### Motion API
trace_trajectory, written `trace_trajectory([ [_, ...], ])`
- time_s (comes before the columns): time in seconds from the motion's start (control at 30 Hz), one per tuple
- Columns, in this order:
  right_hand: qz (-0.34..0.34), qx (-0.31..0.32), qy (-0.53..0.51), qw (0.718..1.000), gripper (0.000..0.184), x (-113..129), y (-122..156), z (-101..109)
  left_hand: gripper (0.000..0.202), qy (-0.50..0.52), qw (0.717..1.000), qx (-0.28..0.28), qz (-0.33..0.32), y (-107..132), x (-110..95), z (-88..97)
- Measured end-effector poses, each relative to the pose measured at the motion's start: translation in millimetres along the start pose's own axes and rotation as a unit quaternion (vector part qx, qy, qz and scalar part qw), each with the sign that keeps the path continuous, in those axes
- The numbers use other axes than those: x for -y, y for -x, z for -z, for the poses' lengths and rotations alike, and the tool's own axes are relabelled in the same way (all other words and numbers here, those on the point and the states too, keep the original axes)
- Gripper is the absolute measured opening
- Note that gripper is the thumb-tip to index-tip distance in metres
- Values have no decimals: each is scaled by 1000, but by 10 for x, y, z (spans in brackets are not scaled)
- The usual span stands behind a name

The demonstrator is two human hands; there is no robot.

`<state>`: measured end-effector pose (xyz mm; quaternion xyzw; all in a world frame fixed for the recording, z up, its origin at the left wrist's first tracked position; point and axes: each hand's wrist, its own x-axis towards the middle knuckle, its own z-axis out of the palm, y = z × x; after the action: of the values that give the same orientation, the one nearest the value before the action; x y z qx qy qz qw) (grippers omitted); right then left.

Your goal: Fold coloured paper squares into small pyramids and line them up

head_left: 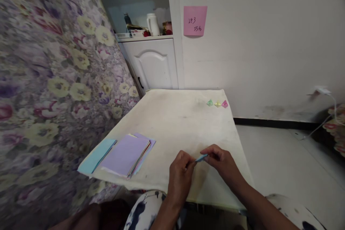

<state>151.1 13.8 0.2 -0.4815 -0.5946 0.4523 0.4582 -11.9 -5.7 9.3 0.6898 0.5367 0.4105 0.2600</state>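
Observation:
A small folded piece of blue paper (201, 157) is held above the near part of the cloth-covered table (175, 122). My left hand (181, 170) pinches its left end between thumb and forefinger. On the other end, the thumb and fingertips of my right hand (219, 160) are closed as well. The fingertips cover part of the paper, so its full shape is hidden. Three little folded paper pieces lie in a row at the far right corner: a green one (210, 103), a yellow one (217, 104) and a pink one (224, 104).
Left on the table lie a stack of purple and other coloured paper (125, 154) and a blue paper stack (95, 156). A floral curtain (61, 90) hangs along the left side. Behind stand a white cabinet (155, 64) and a wall bearing a pink note (195, 21).

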Motion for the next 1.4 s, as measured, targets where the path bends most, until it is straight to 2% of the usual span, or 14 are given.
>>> trace_trajectory([
  [0.33, -13, 26, 47, 998, 12, 23, -28, 11, 16, -21, 1000, 12, -7, -3, 12, 11],
  [0.53, 35, 25, 142, 989, 7, 59, -17, 3, 18, -47, 998, 41, -19, 1, 0, 10],
  [0.8, 41, 29, 134, 990, 4, 57, -8, -6, 18, -38, 998, 44, -20, -3, 3, 15],
  [0.97, 15, 26, 100, 994, 10, 77, -1, 15, 10, 61, 997, 30, 31, -35, 69, 6],
  [1.2, -68, 63, -2, 996, 10, -9, -50, 32, 19, 125, 986, 52, 102, -36, 96, 9],
  [1.4, -129, 76, -95, 984, 18, 3, -58, 35, 17, 200, 962, 61, 177, -86, 106, 6],
])
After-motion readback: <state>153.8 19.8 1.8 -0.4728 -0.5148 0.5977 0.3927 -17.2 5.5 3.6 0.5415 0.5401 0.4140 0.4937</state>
